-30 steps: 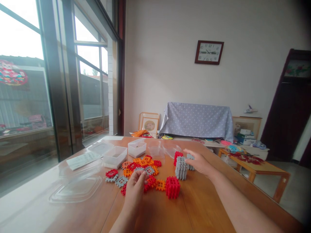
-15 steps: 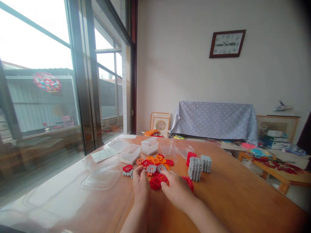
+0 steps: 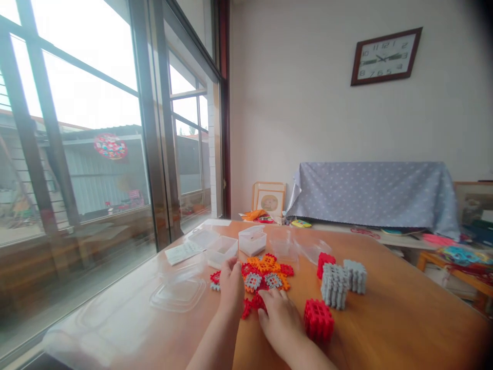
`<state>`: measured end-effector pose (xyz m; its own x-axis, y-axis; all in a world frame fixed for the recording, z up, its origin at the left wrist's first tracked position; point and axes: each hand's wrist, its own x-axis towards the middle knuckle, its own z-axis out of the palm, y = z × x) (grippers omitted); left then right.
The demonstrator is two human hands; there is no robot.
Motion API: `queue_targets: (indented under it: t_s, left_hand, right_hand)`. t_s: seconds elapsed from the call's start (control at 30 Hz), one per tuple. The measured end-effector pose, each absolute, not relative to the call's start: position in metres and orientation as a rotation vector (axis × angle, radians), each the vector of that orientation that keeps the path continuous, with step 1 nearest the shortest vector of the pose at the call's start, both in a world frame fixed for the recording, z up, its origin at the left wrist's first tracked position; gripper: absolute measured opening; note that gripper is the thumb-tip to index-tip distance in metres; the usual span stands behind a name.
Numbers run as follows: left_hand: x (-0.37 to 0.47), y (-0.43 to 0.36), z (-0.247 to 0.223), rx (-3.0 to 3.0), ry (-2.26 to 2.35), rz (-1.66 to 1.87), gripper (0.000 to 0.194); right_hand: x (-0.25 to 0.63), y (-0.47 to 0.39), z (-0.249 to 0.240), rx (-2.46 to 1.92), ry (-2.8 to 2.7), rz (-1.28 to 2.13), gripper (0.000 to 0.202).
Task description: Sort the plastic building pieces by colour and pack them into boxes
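My left hand is raised a little at the near left of a loose pile of plastic pieces, its fingertips drawn together; whatever they hold, if anything, is hidden. My right hand reaches low over the table, thumb and fingers closed around red notched square building tiles, which its fingers partly cover. Just beyond lie a grey tile, another grey tile and several orange tiles. A red block of joined tiles stands right of my right hand.
Grey tile stacks and another red stack stand on the right of the wooden table. Clear plastic boxes sit behind the pile. A transparent lid and a printed sheet lie to the left.
The view has swung left and things appear further right. My left hand has risen from the tiles. My right hand has shifted nearer me, and the near red block shows more fully.
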<state>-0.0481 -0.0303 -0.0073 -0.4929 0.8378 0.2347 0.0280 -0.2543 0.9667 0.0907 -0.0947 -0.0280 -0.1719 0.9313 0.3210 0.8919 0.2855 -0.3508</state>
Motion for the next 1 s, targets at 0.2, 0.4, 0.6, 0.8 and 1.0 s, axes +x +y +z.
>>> queue_targets:
  t_s: [0.2, 0.4, 0.6, 0.8, 1.0]
  left_hand:
    - [-0.057, 0.003, -0.018, 1.504, 1.572, 1.439, 0.017]
    - [-0.059, -0.01, -0.026, 2.115, 1.745, 0.864, 0.022]
    - [-0.059, -0.01, -0.028, 1.958, 1.481, 1.322, 0.02]
    - [-0.057, -0.004, -0.022, 1.691, 1.408, 1.503, 0.015]
    - [-0.04, -0.016, -0.011, 1.197, 0.914, 1.334, 0.028]
  right_hand:
    - [0.096, -0.079, -0.028, -1.607, -1.938, 0.181, 0.042]
    - [0.103, -0.068, -0.037, -1.596, -1.779, 0.143, 0.054]
    - [0.103, -0.065, -0.048, -1.527, -1.781, 0.11, 0.06]
    - [0.109, -0.074, -0.038, -1.499, -1.814, 0.026, 0.061]
    - [0.114, -0.076, -0.033, -1.378, -1.676, 0.063, 0.058]
